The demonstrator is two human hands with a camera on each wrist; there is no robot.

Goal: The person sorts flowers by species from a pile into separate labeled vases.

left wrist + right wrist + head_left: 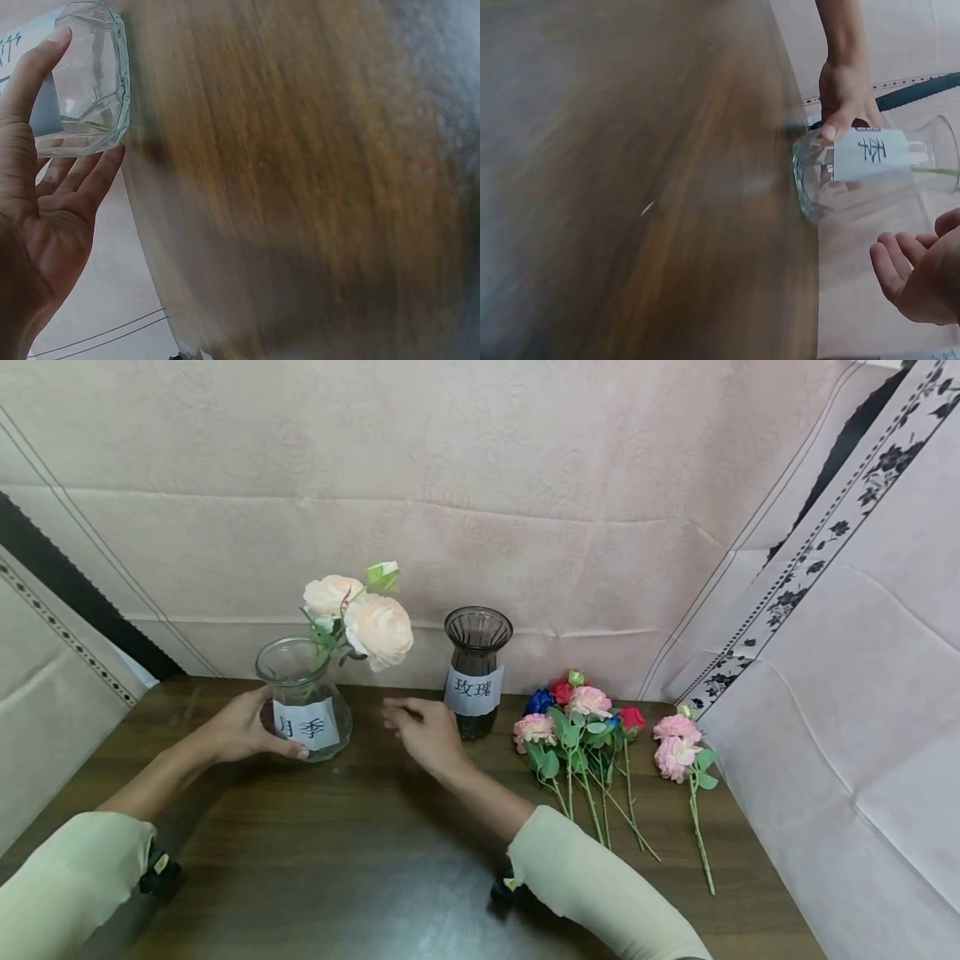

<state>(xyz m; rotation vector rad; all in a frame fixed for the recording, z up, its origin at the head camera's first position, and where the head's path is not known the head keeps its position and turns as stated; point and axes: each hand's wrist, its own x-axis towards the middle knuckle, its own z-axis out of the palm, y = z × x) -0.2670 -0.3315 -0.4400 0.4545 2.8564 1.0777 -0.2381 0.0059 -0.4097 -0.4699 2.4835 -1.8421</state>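
My left hand (243, 727) holds the clear glass vase (341, 714) from its left side. In the left wrist view the thumb (46, 56) lies across the front and the other fingers reach behind the glass. The vase bears a white label (307, 724) with dark characters. Cream flowers (378, 631) with a green bud lean out of its mouth toward the right. Between this vase and a dark glass vase (476, 727) is my right hand (429, 735), its fingers loosely bent and nothing in them. The right wrist view shows that hand (922, 270) apart from the clear vase.
Red, blue and pink flowers (588, 702) lie in a bunch on the right of the brown wooden table (337, 877). Farther right lies a separate pink flower stem (697, 827). Pale patterned cloth (480, 468) hangs behind the table and at its sides.
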